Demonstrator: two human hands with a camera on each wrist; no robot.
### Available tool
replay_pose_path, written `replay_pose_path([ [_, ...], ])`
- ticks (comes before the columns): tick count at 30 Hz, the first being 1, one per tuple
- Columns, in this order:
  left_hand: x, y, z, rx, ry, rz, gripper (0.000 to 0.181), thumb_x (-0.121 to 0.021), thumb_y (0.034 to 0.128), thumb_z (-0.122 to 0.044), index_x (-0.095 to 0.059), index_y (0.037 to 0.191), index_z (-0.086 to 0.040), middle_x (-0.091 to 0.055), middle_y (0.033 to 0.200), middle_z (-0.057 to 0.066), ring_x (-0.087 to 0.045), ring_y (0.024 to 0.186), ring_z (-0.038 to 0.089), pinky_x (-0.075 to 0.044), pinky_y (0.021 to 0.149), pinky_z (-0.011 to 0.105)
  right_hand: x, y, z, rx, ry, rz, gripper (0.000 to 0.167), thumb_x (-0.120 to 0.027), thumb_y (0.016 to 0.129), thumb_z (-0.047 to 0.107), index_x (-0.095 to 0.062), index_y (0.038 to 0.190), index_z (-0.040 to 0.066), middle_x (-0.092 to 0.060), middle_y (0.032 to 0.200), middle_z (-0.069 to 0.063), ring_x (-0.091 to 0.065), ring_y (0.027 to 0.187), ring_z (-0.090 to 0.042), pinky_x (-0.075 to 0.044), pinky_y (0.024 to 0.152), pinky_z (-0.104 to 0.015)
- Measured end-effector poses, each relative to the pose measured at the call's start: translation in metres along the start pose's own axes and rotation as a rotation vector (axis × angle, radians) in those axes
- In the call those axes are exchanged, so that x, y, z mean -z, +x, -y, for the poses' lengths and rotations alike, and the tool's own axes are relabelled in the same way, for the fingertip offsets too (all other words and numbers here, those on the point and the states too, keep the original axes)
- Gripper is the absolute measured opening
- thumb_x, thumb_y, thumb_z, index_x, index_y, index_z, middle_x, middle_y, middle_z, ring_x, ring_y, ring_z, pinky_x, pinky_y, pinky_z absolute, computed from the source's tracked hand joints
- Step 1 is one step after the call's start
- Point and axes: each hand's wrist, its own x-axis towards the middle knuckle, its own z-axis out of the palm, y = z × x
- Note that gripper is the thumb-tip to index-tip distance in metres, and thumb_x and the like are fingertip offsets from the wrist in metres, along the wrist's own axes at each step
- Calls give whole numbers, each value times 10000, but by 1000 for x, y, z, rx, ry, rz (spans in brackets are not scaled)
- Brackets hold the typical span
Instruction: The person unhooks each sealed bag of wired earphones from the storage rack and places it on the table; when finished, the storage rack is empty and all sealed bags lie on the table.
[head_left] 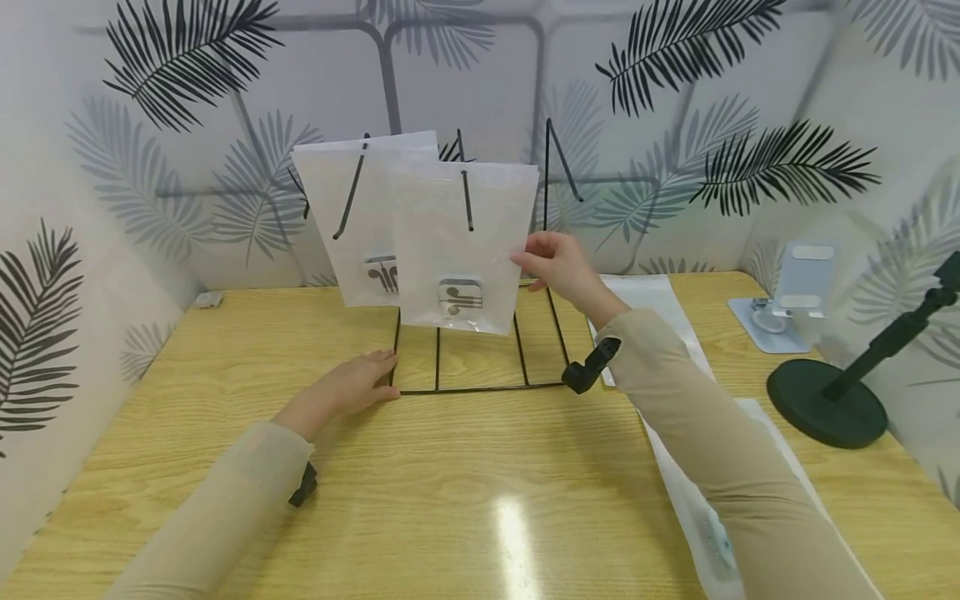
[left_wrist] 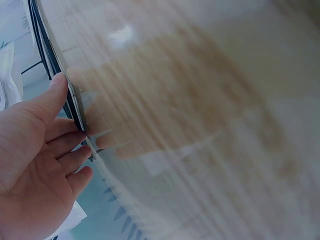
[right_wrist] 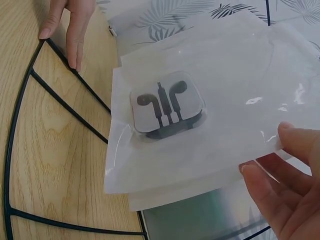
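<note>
A black wire display rack (head_left: 480, 389) stands on the table, with hooks at the top of its upright part. My left hand (head_left: 358, 383) rests at its front left corner, thumb and fingertips touching the wire. On the middle hook hangs a clear bag (head_left: 465, 242) holding boxed wired earphones (right_wrist: 162, 104). My right hand (head_left: 558, 262) pinches that bag's right edge. Another bag (head_left: 352, 225) with earphones hangs from the left hook, partly hidden behind the first. The right hook (head_left: 566, 162) carries nothing.
White sheet-like packaging (head_left: 660, 300) lies under and beyond my right forearm. Behind it are a pale blue folding stand (head_left: 802, 275) and a black round-based stand (head_left: 825, 404). A small white object (head_left: 209, 299) sits at the back left. Leaf-patterned curtain backs the table.
</note>
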Motion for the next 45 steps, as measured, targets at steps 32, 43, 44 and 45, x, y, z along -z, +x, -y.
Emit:
replay_pose_path([
  [32, -2, 0, 2, 2, 3, -7, 610, -538, 943, -256, -317, 1367, 123, -272, 1418, 286, -247, 1302, 412, -217, 1059, 495, -1, -17, 4, 79, 76, -107, 223, -590, 909, 95, -616, 1046, -80, -594, 736, -126, -593, 533, -160, -557, 605, -342],
  [43, -1, -1, 1, 1, 9, -10, 613, -544, 940, -254, -318, 1365, 125, -279, 1414, 289, -255, 1298, 416, -229, 1055, 496, 1, -30, 8, 131, 72, -82, 197, -579, 909, 55, -613, 1024, -100, -617, 748, -148, -596, 532, -147, -553, 573, -312],
  [44, -1, -1, 1, -1, 9, -10, 612, -544, 940, -254, -319, 1365, 125, -280, 1413, 290, -257, 1297, 417, -231, 1054, 496, 1, -32, 9, 133, 65, -81, 197, -578, 910, 57, -616, 1024, -99, -621, 758, -155, -596, 533, -150, -554, 574, -314],
  [45, -1, -1, 1, -1, 8, -11, 611, -543, 940, -254, -320, 1365, 124, -281, 1413, 289, -256, 1297, 416, -231, 1054, 495, 2, -33, 9, 136, 60, -79, 198, -577, 910, 58, -616, 1024, -99, -623, 764, -160, -596, 535, -153, -554, 576, -318],
])
